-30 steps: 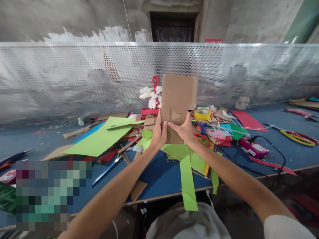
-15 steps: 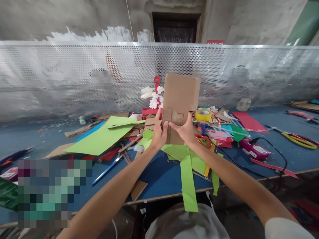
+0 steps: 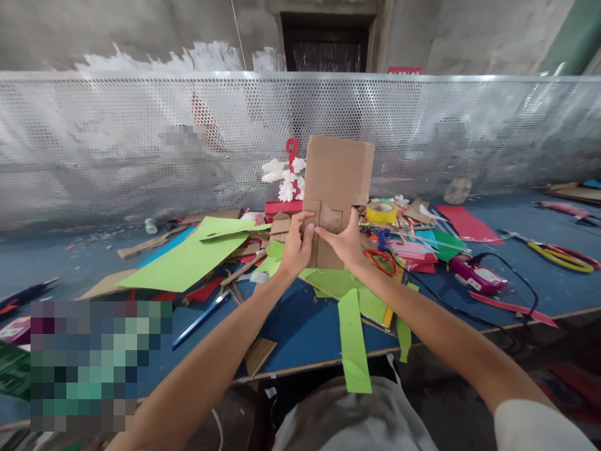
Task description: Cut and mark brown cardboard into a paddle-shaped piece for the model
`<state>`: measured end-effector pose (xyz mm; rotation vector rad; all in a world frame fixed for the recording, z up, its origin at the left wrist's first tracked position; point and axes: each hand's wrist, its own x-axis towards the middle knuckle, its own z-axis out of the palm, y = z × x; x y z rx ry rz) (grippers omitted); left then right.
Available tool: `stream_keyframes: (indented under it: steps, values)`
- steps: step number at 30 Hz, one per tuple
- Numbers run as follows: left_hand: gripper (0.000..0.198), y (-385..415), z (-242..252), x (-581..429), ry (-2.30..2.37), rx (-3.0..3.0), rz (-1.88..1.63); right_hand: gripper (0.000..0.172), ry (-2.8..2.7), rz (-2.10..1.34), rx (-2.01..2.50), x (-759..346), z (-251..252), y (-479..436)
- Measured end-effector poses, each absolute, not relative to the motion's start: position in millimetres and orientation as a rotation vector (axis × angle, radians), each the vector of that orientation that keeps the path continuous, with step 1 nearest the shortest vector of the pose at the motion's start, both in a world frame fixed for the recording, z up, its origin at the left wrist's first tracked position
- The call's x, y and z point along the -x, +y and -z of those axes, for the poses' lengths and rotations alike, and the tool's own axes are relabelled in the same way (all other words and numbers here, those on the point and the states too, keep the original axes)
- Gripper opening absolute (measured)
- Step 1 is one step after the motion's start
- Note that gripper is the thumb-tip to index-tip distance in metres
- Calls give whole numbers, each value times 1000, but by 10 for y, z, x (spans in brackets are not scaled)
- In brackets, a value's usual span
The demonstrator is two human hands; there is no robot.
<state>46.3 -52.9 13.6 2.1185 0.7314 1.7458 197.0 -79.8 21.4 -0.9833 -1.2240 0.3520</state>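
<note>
I hold a brown cardboard piece [image 3: 337, 172] upright in front of me, above the blue table [image 3: 300, 322]. My left hand [image 3: 295, 247] grips its lower left edge, thumb on the near face. My right hand [image 3: 346, 241] grips the lower right side, thumb pressed on small cardboard flaps [image 3: 325, 219] stuck to the near face. Both hands are closed on the cardboard. Green paper strips [image 3: 352, 338] lie under my hands and hang over the table's front edge.
Scattered over the table are a green sheet [image 3: 188, 260], red scissors [image 3: 381, 262], a yellow tape roll [image 3: 381, 212], a pink glue gun [image 3: 477, 278] with black cord, a red and white decoration [image 3: 287, 178] and coloured paper scraps. A perforated metal screen [image 3: 117, 144] stands behind.
The cardboard and both hands have stayed nearly in place, shifting slightly up. My left thumb has moved a little across the near face.
</note>
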Motion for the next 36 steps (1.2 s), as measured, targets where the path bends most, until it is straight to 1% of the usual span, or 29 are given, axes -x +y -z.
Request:
stream_keyframes:
  steps: [3,7,11,13,16,19,21,23,26,30,34,36]
  values:
    - [48,-493,-159,-434,698,-2124,-1754,116,-1249,-380,969,-1980,-222,-793]
    - [49,-352,-222,-304,747,-2029,-1855,92,-1246,-525,950,-2176,-266,-693]
    - [54,-169,-284,-129,807,-1862,-1939,83,-1102,-520,913,-2602,-368,-540]
    - [54,-123,-286,-90,855,-1796,-1941,74,-1081,-535,918,-2782,-419,-501]
    - [52,-145,-246,-129,864,-1805,-1895,52,-1167,-701,928,-2841,-454,-516]
    - [52,-230,-192,-234,843,-1879,-1836,45,-1331,-839,938,-2654,-434,-599]
    - [54,-279,-174,-290,843,-1884,-1835,40,-1396,-648,935,-2491,-414,-686]
    - [61,-302,-175,-316,836,-1860,-1873,30,-1456,-314,921,-2368,-408,-788]
    - [74,-296,-195,-314,814,-1814,-1921,24,-1769,95,849,-2284,-416,-932]
    - [77,-272,-213,-313,816,-1750,-1890,28,-2202,399,735,-2248,-391,-997]
    - [76,-267,-213,-325,813,-1709,-1877,36,-2308,597,670,-2226,-326,-944]
    - [78,-269,-208,-325,828,-1685,-1868,34,-2311,661,658,-2221,-299,-921]
